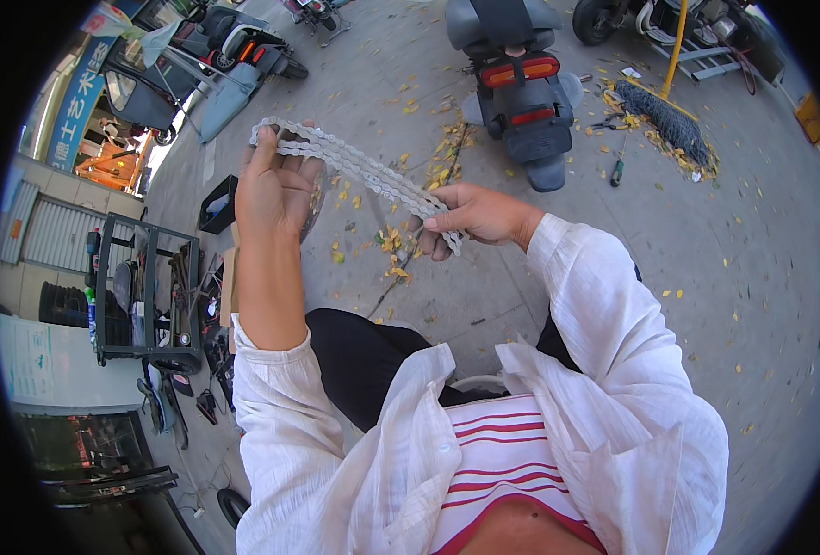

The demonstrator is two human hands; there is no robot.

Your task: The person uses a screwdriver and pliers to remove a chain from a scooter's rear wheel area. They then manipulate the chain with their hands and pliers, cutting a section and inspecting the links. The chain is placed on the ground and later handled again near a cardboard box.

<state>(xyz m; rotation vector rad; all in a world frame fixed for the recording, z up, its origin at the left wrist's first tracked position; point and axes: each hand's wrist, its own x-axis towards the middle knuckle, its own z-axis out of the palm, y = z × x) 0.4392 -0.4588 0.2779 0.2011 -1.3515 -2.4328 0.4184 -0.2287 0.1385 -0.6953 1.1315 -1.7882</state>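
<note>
A silvery bicycle-type roller chain (364, 168) is stretched between my two hands in doubled strands, sloping down from upper left to right. My left hand (276, 180) grips its upper end, the thumb pressed on the links and the fingers curled behind them. At the lower end, my right hand (475, 217) pinches the strands between thumb and fingers, and a short bit of chain pokes out below. The chain hangs in the air over the paved ground, in front of my knees.
Ahead stands a dark scooter (526, 102) with red tail lights. A mop (664, 125) and a green-handled screwdriver (617, 173) lie among yellow leaves at right. On the left are a wheeled rack (151, 350) of tools, a black bin (217, 205) and parked scooters (243, 46).
</note>
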